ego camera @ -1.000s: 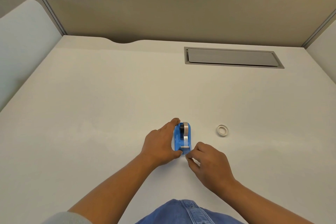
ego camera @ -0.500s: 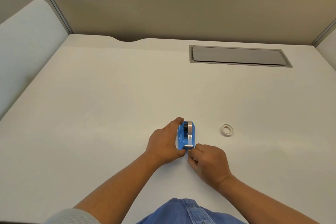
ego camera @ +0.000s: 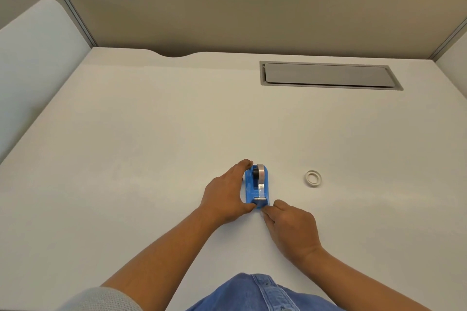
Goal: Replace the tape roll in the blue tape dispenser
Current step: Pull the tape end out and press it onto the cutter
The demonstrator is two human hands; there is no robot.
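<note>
Resting on the pale worktop (ego camera: 151,159), the small blue plastic tape dispenser (ego camera: 255,188) carries a silvery tape roll (ego camera: 262,174). The left hand (ego camera: 226,195) cups its left side, fingers spread around it. The right hand (ego camera: 290,227) pinches the tape end at the cutter. A white empty tape core (ego camera: 312,178) lies well apart to the right.

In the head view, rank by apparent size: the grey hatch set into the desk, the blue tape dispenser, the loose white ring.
1. Grey hatch, largest even though farthest away.
2. Blue tape dispenser, partly covered by the left hand.
3. White ring, clearly smallest, at similar distance to the dispenser.
</note>
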